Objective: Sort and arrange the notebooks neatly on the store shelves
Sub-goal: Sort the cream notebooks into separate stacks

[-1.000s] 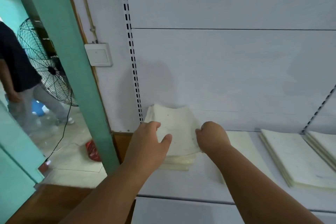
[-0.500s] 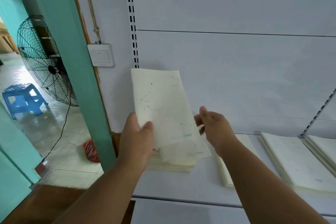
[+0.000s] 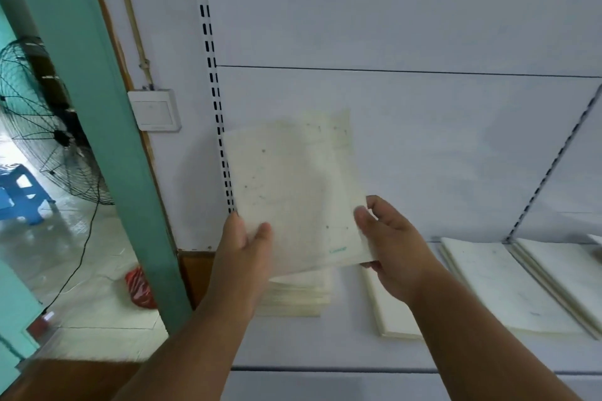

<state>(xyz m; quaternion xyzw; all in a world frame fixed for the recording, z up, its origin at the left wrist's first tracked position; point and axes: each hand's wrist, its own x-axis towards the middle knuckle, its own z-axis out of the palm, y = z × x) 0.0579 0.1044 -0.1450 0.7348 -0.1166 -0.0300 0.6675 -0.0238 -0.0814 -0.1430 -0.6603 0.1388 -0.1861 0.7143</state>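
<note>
- Between both hands, a cream notebook (image 3: 294,195) is held up above the shelf (image 3: 325,345).
- Left hand (image 3: 242,257) pinches its lower left corner; right hand (image 3: 391,244) grips its lower right edge.
- Below the hands lies a notebook stack (image 3: 298,295); more notebooks (image 3: 498,283) lie right of the right hand.

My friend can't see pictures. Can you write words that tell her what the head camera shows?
Two hands hold up a cream notebook in front of a white store shelf: the left hand grips its lower left edge, the right hand its lower right corner. Below it lies a stack of notebooks, with more notebooks flat to the right.
</note>
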